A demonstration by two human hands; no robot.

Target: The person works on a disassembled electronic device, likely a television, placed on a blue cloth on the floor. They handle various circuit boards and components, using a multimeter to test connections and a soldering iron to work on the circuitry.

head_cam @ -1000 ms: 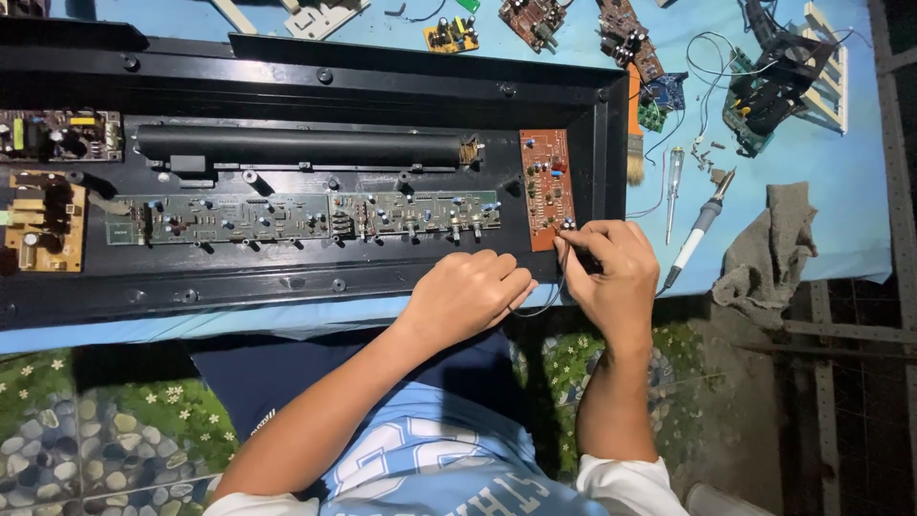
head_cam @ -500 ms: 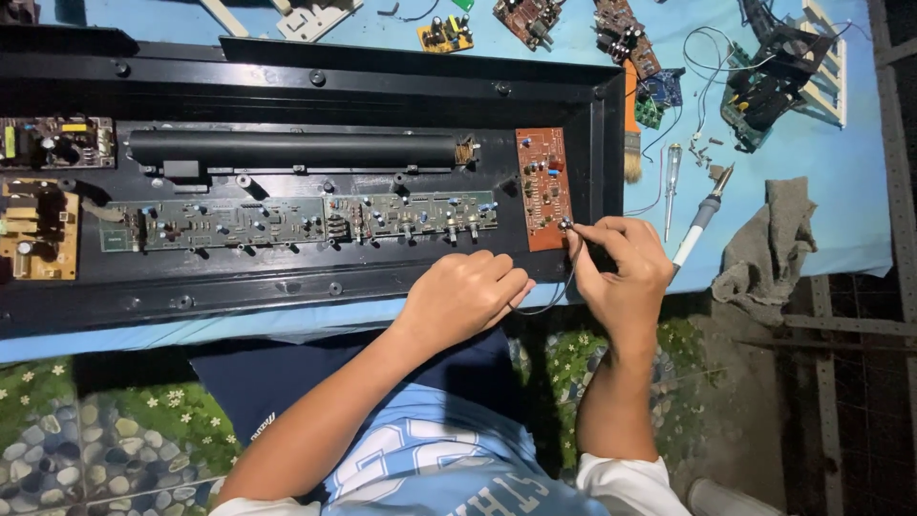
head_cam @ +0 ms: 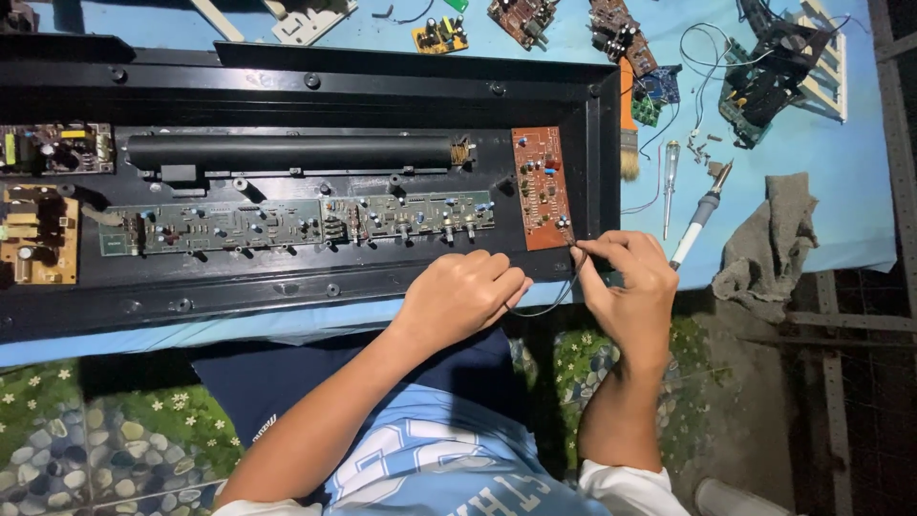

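Observation:
A long black open casing lies across the blue table, with a black tube, green circuit boards and an orange-brown circuit board inside. My right hand pinches a thin dark wire at the lower right corner of the orange-brown board. The wire loops down and left towards my left hand. That hand rests as a loose fist on the casing's front edge, and the wire's other end disappears under it.
A soldering iron, a tester screwdriver, a brush and a grey rag lie right of the casing. Loose circuit boards and wired parts sit at the back right. Power boards fill the casing's left end.
My right hand has shifted slightly right and up at the board's corner, drawing the wire with it. The left hand stays on the casing edge.

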